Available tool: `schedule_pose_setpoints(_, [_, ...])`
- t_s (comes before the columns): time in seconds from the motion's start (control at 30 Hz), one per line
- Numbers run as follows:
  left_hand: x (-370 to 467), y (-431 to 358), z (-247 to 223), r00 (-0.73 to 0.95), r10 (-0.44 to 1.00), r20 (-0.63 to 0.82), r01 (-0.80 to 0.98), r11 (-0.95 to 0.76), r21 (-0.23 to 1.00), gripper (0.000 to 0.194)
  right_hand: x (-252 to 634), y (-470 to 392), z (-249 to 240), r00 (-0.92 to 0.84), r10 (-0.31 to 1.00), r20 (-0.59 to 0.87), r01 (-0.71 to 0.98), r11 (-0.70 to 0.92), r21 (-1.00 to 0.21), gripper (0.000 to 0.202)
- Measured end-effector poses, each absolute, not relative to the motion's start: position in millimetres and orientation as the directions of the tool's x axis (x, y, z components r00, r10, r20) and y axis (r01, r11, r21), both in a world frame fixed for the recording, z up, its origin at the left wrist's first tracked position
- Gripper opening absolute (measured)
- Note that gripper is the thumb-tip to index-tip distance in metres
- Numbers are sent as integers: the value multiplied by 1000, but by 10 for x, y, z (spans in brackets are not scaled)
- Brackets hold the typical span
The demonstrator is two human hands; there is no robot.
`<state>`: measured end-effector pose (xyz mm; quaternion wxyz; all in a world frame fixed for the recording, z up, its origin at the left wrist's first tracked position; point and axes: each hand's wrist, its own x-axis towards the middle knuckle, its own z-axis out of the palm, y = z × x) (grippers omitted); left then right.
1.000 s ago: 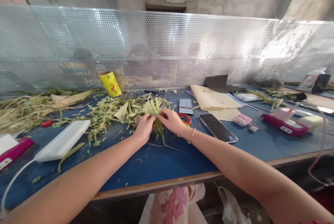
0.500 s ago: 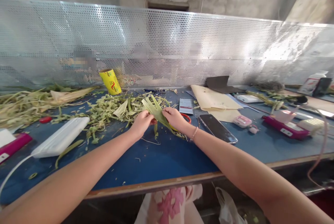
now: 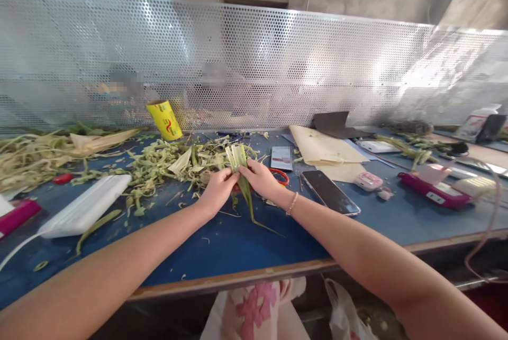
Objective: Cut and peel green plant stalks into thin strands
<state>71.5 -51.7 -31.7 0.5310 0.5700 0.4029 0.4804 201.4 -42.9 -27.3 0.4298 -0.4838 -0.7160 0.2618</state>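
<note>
Between my two hands, over the blue table (image 3: 222,253), is a pale green leaf strip (image 3: 237,156), split into narrow bands at its upper end. Its thin tail hangs down and trails onto the tabletop. My left hand (image 3: 217,187) pinches the leaf from the left, and my right hand (image 3: 262,180) grips it from the right, the two thumbs close together. Red-handled scissors (image 3: 281,175) lie partly hidden behind my right hand. A heap of cut green leaf pieces (image 3: 159,160) spreads just beyond and left of my left hand.
Left are a white power bank (image 3: 87,208) with a cable and long dried leaves (image 3: 24,157). A yellow roll (image 3: 164,119) stands before the perforated metal screen (image 3: 254,65). Right lie a phone (image 3: 330,192), brown paper (image 3: 325,147), a pink case (image 3: 368,181) and a magenta box (image 3: 434,192).
The leaf has turned from slanting sideways to nearly upright, its split bands now fanned at the top and its tail hanging toward me. My hands have come closer together.
</note>
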Motion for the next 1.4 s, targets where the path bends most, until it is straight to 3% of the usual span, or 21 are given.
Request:
schedule_pose_setpoints(0.33, [773, -614, -218, 152, 988, -32, -294, 76, 953, 14, 2011, -512, -265, -185, 803, 566, 510, 571, -644, 22])
schedule_pose_setpoints(0.53, [766, -603, -208, 129, 991, -36, -305, 75, 949, 13, 2036, -550, -250, -263, 731, 630, 487, 664, -567, 17])
schedule_pose_setpoints(0.73, [689, -505, -278, 144, 977, 157, -97, -143, 985, 24, 2057, -487, -254, -194, 860, 471, 470, 503, -725, 27])
schedule_pose_setpoints(0.83, [666, -500, -282, 160, 968, 194, 2, -197, 980, 26, 2063, -418, -306, -277, 908, 314, 295, 391, -872, 27])
schedule_pose_setpoints(0.93, [661, -539, -249, 202, 955, 217, 41, -230, 972, 27, 2064, -384, -342, -348, 903, 251, 121, 308, -944, 32])
schedule_pose_setpoints(1.17, [640, -586, -200, 242, 910, 337, 256, -395, 882, 29, 2061, -457, -278, -326, 891, 316, 108, 367, -924, 36])
schedule_pose_setpoints(1.4, [658, -543, -247, 223, 920, 324, 247, -374, 894, 27, 2042, -454, -301, -345, 857, 383, 144, 451, -881, 25])
